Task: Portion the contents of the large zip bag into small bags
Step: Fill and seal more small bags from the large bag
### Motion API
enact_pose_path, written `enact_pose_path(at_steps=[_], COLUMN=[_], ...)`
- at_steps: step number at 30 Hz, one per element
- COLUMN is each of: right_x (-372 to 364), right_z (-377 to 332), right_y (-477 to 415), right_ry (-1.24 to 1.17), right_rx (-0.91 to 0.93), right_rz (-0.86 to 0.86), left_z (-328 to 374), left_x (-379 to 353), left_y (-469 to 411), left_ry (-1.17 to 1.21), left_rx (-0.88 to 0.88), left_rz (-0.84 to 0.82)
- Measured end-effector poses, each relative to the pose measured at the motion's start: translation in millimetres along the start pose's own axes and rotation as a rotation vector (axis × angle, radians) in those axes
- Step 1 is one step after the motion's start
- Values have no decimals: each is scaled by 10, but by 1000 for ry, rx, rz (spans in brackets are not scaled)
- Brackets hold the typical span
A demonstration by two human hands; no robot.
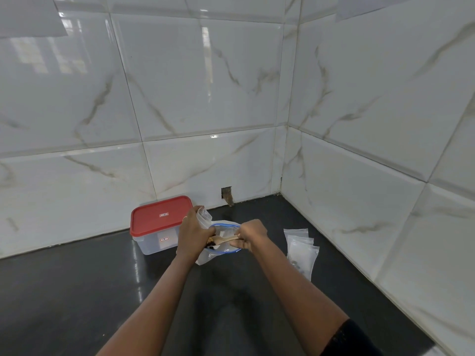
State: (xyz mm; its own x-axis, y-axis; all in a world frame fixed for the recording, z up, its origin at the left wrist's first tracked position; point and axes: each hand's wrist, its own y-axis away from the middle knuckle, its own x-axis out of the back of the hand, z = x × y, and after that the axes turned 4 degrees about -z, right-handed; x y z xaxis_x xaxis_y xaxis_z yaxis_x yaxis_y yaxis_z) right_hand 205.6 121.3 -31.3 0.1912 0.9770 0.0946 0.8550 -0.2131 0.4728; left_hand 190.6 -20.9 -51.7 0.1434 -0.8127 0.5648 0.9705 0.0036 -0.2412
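While the left hand (191, 232) grips a small bag (204, 216), the right hand (253, 235) holds a spoon (225, 239) level across the large zip bag (205, 259), bowl pointing frame-left.

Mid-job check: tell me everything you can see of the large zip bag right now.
The large zip bag is clear, soft plastic with a blue zip rim. It sits on the dark countertop between the two grips, its mouth gaping open. A wooden spoon, held by the right grip, lies across the mouth with dark pieces in its bowl. The left grip, holding a small clear bag, covers the rim's left side; whether it also pinches the rim is hidden.
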Motion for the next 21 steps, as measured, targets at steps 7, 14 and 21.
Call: enact_pose_path(at_steps=[7, 14, 21], right_x=[363, 765, 860], right_z=[-80, -92, -185], right_y=[98, 294, 560], right_ry=[99, 47, -61], right_rx=[-22, -8, 102], right_rz=[-2, -30, -6], left_z=[-46, -73, -222], left_x=[-88, -126, -204], left_y=[-4, 57, 150], left_ry=[21, 14, 1], left_rx=[16, -51, -78], left_rz=[5, -6, -103])
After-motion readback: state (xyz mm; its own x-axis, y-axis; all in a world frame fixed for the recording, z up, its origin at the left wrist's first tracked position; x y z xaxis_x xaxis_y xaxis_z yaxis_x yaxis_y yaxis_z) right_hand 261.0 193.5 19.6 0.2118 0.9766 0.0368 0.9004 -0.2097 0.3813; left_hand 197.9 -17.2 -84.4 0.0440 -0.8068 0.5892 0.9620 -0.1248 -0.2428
